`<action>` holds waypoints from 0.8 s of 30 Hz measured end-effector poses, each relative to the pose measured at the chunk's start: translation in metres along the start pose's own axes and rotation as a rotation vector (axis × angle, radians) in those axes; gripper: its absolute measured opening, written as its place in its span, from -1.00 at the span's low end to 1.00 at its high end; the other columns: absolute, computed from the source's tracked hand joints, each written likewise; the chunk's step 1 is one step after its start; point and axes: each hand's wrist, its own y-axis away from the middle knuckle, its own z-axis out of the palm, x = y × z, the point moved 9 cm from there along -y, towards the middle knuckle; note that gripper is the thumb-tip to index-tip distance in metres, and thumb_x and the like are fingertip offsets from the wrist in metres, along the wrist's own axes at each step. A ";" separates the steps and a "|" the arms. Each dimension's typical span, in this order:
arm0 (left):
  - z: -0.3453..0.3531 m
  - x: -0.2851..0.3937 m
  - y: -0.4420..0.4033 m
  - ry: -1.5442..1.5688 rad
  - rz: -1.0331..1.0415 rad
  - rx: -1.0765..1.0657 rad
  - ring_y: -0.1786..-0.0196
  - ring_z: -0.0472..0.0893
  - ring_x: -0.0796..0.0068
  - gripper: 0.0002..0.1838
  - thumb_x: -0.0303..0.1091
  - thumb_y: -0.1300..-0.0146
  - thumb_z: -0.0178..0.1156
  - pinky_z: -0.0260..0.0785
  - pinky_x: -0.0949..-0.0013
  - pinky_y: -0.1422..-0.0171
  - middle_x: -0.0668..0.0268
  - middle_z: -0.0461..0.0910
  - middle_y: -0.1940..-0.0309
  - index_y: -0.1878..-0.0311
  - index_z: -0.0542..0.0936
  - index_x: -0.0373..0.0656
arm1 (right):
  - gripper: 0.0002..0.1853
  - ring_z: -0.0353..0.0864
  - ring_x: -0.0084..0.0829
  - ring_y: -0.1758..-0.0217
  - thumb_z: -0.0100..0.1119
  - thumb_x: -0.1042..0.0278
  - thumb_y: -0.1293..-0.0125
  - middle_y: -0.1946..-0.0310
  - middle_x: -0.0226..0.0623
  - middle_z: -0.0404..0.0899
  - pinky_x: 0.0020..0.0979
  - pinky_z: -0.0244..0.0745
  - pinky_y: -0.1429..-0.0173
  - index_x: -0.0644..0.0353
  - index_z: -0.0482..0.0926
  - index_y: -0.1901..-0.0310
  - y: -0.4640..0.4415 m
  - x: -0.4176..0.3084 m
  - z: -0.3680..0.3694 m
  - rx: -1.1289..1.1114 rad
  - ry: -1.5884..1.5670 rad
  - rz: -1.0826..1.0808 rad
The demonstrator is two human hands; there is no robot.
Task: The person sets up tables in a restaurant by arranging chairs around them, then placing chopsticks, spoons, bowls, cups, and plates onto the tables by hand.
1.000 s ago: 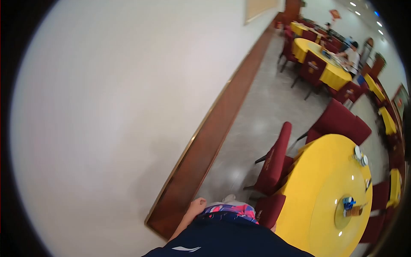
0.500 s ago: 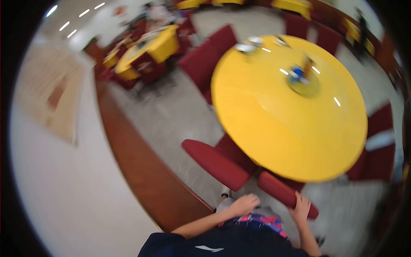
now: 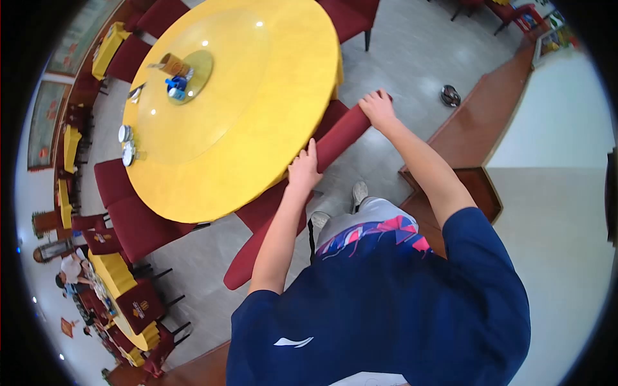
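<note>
Both my hands are on the top of a dark red chair back (image 3: 346,137) beside a round table with a yellow cloth (image 3: 283,122). My left hand (image 3: 305,170) grips the chair back's near left end, close to the table edge, with one finger pointing up. At the other end, my right hand (image 3: 378,109) has its fingers wrapped over the top. A second red chair (image 3: 248,257) stands at my left, partly behind my left forearm. On the table's glass turntable are a brown holder (image 3: 174,65) and a blue item (image 3: 176,83).
White dishes (image 3: 125,134) sit at the table's far left edge. More red chairs (image 3: 132,212) surround it. A dark round object (image 3: 450,96) lies on the grey floor. A wall with brown wooden base (image 3: 502,103) runs along the right. People (image 3: 74,269) are at another table, lower left.
The view has swung round toward the table and chair. My left hand has come onto the chair back, where my right hand was holding half a second ago.
</note>
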 end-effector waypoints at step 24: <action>0.089 0.169 0.132 -0.170 0.297 0.053 0.24 0.69 0.01 -0.36 -0.37 -0.08 0.08 0.61 0.24 0.27 -0.19 0.61 0.19 -0.26 0.33 -0.47 | -0.52 0.43 -0.32 -0.13 0.30 0.48 0.14 0.12 -0.32 0.49 0.00 0.09 -0.49 0.13 0.52 0.06 0.206 0.037 -0.043 -0.413 -0.027 -0.171</action>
